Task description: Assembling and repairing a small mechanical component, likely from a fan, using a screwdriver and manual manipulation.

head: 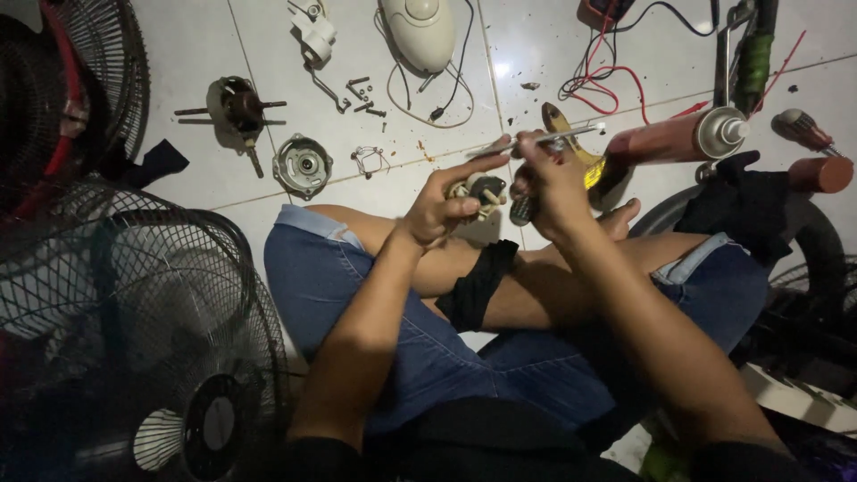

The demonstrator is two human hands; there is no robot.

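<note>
I sit cross-legged on a white tiled floor. My left hand (444, 201) holds a small cream and black fan part (483, 190) above my knees, index finger stretched out along a metal tool. My right hand (551, 178) grips that slim metal tool (544, 139), which lies level across both hands, tip pointing left. A dark ridged handle (522, 211) pokes out below my right hand. A black cloth (478, 284) is draped over my shin.
Fan motor parts (239, 109), a round metal housing (303, 164), loose screws (361, 94) and a white fan cover (420, 31) lie on the floor ahead. A spray can (683, 137), screwdrivers (803, 130) and red wires (616, 76) sit right. Fan grilles (134, 303) crowd the left.
</note>
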